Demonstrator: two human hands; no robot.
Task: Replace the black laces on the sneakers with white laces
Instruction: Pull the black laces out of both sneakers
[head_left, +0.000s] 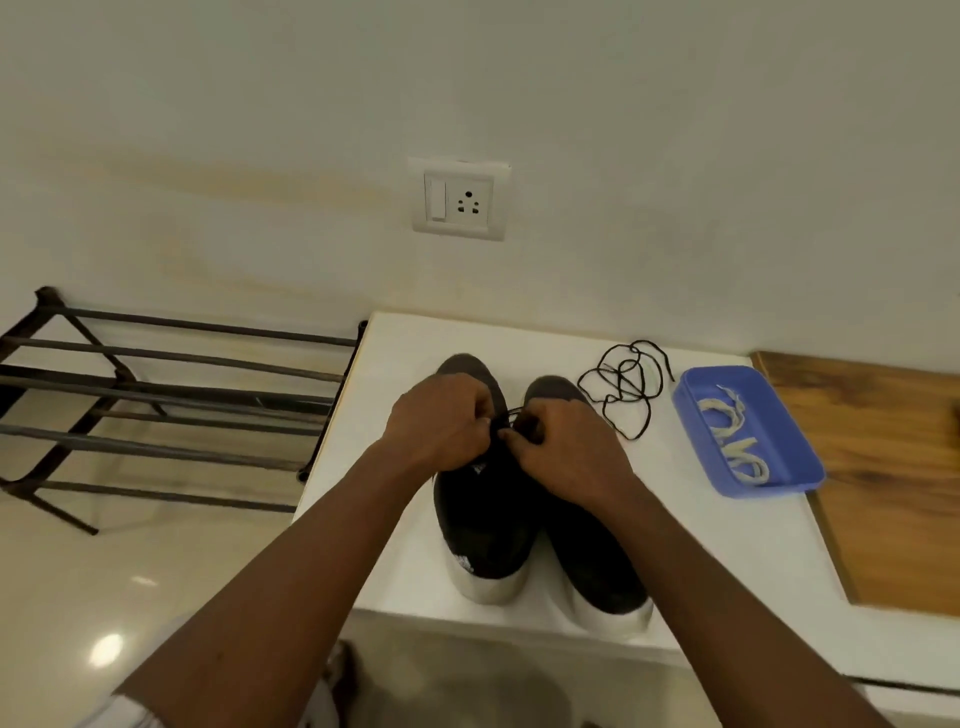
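Pinching a black lace (511, 415) over the sneakers (483, 530), we curl both hands — left hand (441, 423), right hand (566, 447) — around it.

The person's left hand (441, 423) and right hand (563, 449) are bare, and so are both wrists. The knuckles show as low ridges on the backs of the hands. Each forearm is uncovered along all of its visible length, a long tapering shape that is narrow at the wrist and broader toward the lower edge of the view. The left forearm (291, 551) shows up to about the elbow. The right forearm (727, 597) is cut off by the bottom right of the frame. At the lower left corner, against the upper left arm, is a strip of pale whitish cloth with faint greyish bands (127, 709). It looks like a short sleeve or shirt edge but is too blurred to tell.
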